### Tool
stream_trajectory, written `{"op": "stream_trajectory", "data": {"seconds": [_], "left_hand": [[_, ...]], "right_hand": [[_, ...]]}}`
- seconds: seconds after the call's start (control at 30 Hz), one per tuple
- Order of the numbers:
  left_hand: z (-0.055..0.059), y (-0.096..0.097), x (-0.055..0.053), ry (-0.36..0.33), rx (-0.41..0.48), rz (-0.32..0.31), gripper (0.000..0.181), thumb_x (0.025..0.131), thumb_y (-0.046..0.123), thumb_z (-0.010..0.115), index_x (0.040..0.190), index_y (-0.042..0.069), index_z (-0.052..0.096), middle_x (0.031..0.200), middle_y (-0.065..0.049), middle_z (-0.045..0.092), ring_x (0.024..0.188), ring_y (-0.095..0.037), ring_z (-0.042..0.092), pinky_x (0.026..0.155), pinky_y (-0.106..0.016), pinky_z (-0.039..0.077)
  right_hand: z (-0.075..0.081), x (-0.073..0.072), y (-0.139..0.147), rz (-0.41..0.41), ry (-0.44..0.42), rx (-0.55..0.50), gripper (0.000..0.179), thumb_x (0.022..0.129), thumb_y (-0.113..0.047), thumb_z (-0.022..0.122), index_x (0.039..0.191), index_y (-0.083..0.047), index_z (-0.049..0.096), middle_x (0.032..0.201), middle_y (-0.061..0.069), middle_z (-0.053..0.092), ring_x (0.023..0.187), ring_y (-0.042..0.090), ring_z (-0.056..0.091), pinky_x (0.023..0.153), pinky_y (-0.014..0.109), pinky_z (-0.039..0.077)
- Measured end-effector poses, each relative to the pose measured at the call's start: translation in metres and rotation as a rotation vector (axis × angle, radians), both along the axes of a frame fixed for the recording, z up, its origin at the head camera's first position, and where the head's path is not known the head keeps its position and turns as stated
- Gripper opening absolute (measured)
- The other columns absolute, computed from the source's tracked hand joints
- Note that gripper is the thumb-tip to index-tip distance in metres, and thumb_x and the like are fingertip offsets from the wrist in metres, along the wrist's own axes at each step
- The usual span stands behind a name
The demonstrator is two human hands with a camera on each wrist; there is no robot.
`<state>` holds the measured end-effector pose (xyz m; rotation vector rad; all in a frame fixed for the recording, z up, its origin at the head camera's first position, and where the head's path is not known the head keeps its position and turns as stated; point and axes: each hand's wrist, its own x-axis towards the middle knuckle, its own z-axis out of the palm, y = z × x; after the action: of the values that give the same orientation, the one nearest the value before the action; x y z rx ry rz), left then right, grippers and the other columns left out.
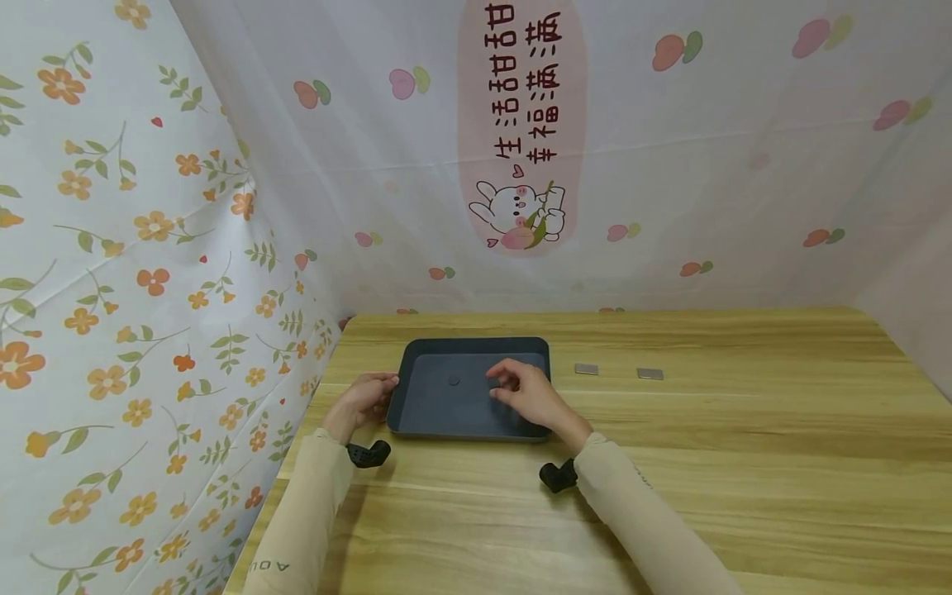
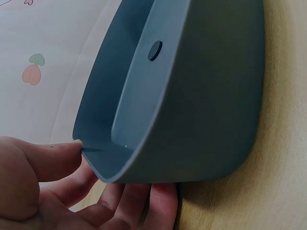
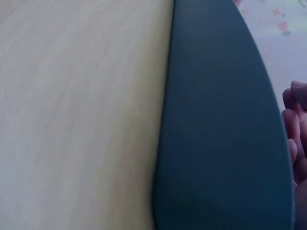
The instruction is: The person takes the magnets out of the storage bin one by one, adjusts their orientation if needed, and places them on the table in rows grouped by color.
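Observation:
A shallow dark blue-grey tray lies on the wooden table, with a small dark round disc on its floor. At the tray's left end, my left hand holds the edge. In the left wrist view, the thumb of the left hand is on the rim and its fingers are against the outside wall; the disc shows inside. My right hand hovers over the tray's right part, fingers bent, thumb and fingertips apart with nothing visible between. The tray wall partly hides the right hand in the right wrist view.
Two small flat grey rectangular pieces, one nearer the tray and one farther right, lie on the table. A patterned cloth hangs behind the table, and a flowered one hangs along the left.

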<state>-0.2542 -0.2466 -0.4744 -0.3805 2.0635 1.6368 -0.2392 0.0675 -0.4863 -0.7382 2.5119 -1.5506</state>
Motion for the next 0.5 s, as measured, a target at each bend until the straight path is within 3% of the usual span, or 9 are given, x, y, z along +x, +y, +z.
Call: {"op": "stream_trajectory", "data": {"seconds": [0.5], "left_hand": [[0.001,0.001,0.001,0.008,0.008,-0.003,0.041,0.105,0.017,0.038,0.141,-0.004,0.040,0.082,0.003,0.052,0.068,-0.010,0.043,0.066,-0.027,0.041]], "right_hand": [[0.011,0.001,0.019,-0.031,-0.030,-0.028,0.023,0.092,-0.011,0.066,0.115,-0.011,0.064,0.101,0.007,0.063,0.083,0.016,0.057,0.072,0.029,0.048]]}}
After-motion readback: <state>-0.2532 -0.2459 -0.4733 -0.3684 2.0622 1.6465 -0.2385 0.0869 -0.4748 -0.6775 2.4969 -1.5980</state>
